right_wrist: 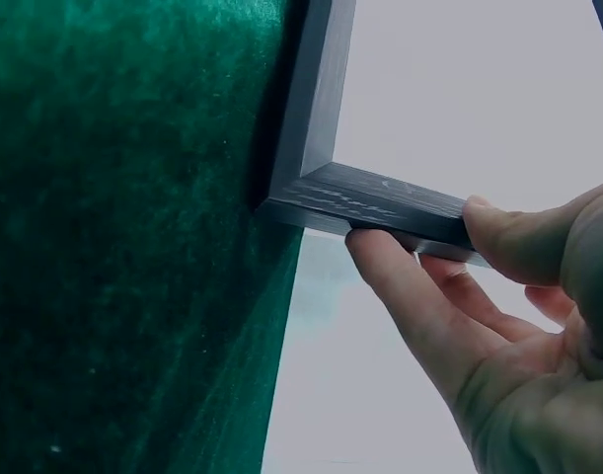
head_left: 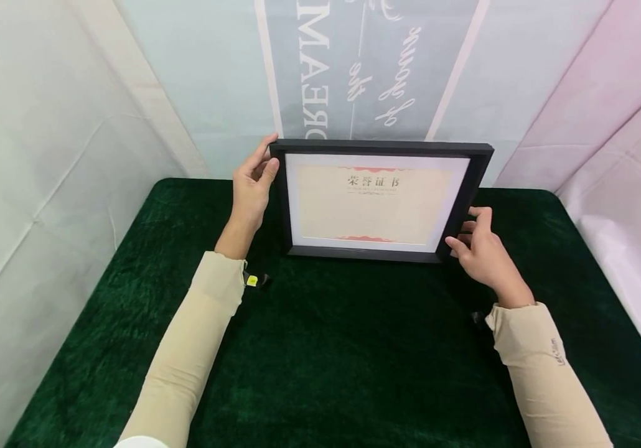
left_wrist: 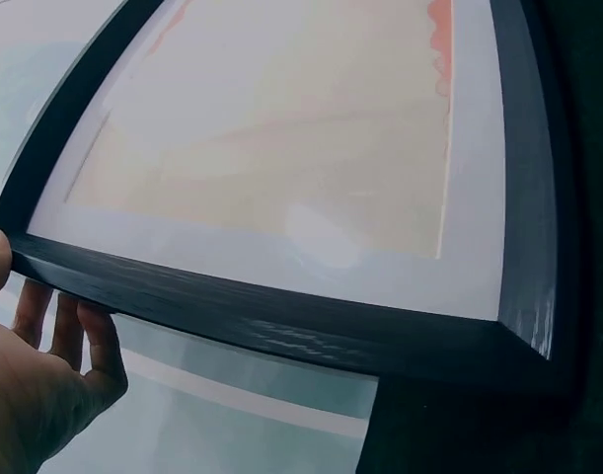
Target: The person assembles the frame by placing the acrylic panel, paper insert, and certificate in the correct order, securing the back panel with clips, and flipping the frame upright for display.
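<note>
A black picture frame stands upright, leaning back slightly, near the far edge of the table. Inside its white mat is a cream certificate with red trim and Chinese characters. With thumb in front and fingers behind, my left hand grips the frame's upper left corner. Lower down on the opposite side, my right hand pinches the frame's right edge near the bottom corner. The right wrist view shows the thumb on the front face and the other fingers against the outer side. Fingertips behind the frame are partly hidden.
Dark green velvet cloth covers the table. Behind the frame hangs a pale blue backdrop with mirrored white lettering. White fabric borders the left side, and pinkish-white fabric the right.
</note>
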